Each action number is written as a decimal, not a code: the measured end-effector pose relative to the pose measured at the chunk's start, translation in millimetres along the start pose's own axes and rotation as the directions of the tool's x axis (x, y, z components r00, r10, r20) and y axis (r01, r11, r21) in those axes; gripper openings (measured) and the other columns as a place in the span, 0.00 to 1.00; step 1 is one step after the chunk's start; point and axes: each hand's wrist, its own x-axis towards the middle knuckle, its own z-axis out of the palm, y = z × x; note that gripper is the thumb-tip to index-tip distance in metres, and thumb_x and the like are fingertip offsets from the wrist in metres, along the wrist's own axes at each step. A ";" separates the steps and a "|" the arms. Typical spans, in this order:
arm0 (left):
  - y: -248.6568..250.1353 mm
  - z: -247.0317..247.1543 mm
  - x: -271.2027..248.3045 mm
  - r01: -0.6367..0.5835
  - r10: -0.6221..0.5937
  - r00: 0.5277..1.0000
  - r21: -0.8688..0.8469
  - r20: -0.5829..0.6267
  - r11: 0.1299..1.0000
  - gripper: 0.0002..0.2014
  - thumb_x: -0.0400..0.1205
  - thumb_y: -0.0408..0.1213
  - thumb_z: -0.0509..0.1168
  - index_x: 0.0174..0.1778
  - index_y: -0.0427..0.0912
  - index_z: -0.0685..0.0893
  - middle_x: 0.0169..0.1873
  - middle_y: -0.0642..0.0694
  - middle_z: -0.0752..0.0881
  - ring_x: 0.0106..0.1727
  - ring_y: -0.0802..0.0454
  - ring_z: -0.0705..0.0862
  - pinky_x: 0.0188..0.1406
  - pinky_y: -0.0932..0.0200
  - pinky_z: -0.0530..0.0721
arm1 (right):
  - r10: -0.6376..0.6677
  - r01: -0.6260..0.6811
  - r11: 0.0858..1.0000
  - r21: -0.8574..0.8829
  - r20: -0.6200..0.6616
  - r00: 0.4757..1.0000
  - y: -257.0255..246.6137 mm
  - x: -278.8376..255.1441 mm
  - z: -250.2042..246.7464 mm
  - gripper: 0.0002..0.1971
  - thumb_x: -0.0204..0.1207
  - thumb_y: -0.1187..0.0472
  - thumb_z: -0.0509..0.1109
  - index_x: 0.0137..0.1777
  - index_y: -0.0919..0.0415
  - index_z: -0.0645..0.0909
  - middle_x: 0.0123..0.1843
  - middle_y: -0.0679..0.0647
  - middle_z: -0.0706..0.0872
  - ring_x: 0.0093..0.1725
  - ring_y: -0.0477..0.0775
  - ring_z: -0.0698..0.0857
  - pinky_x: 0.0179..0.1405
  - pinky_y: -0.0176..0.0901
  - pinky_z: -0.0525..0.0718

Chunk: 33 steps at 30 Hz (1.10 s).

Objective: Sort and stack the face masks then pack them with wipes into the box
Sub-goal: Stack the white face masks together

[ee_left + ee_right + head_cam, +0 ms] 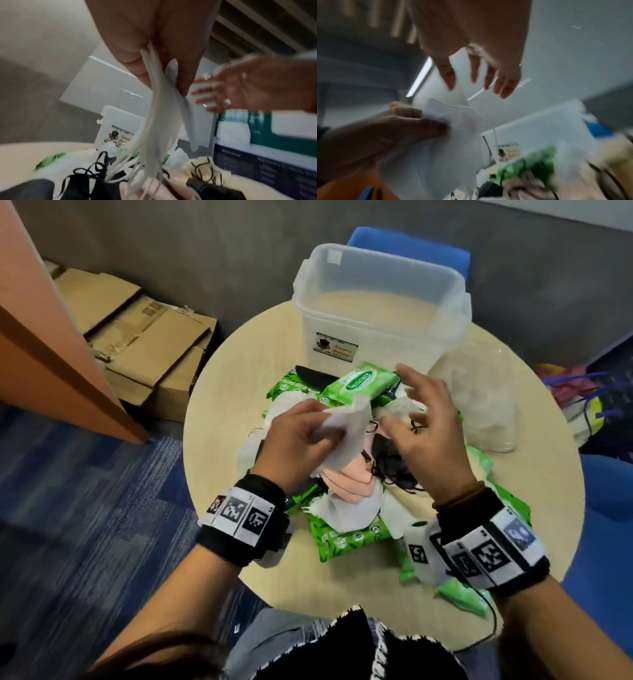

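Observation:
A jumbled pile of face masks lies mid-table: white, pink [346,479] and black [387,453] ones, mixed with green wipes packs [358,383]. My left hand [301,436] grips a small bunch of white masks [346,433] above the pile; in the left wrist view thumb and fingers pinch the white masks [157,108], their ear loops hanging down. My right hand [418,412] hovers just right of it with fingers spread and nothing in them. The clear plastic box [380,302] stands empty behind the pile.
The round beige table [219,412] holds a clear plastic bag [479,405] right of the box. More wipes packs [346,537] lie near my wrists. Cardboard boxes [144,337] sit on the floor at left, a blue chair [411,246] behind the table.

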 end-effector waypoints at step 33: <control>3.9 -13.8 -12.7 0.196 -0.201 0.980 -0.212 -0.005 0.958 0.21 0.85 0.46 0.52 0.50 0.39 0.89 0.55 0.45 0.86 0.59 0.55 0.82 0.61 0.65 0.75 | 0.225 -0.103 0.968 -0.229 0.607 0.763 -57.1 23.8 -16.7 0.07 0.72 0.70 0.73 0.36 0.57 0.83 0.28 0.54 0.83 0.27 0.45 0.79 0.32 0.39 0.79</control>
